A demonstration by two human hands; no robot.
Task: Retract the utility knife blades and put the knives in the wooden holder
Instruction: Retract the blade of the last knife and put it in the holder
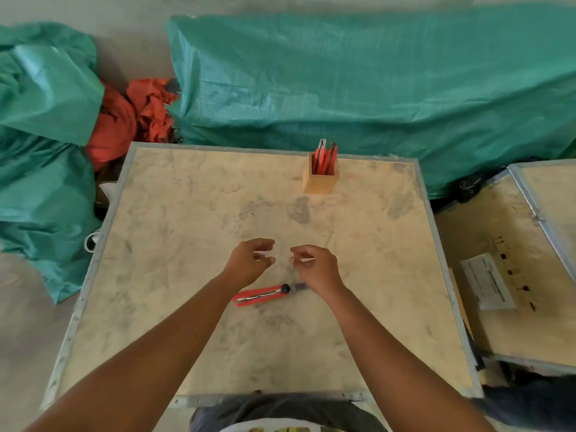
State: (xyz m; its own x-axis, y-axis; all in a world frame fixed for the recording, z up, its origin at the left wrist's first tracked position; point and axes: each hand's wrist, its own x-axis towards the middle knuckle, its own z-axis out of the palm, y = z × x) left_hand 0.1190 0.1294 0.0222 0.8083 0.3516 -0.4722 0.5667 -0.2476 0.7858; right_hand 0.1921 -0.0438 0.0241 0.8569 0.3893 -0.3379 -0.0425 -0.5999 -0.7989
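Hands: the left hand [251,260] and the right hand [314,265] hover side by side above the table [174,232], fingers loosely curled, both holding nothing.
Knife on table: one red utility knife [261,296] lies flat just behind the wrists, nearer the person; its blade end is partly hidden under the right wrist.
Holder: the wooden holder [321,181] stands upright near the far edge, well apart from the hands.
Knives in holder: red knives [324,157] stand inside it.
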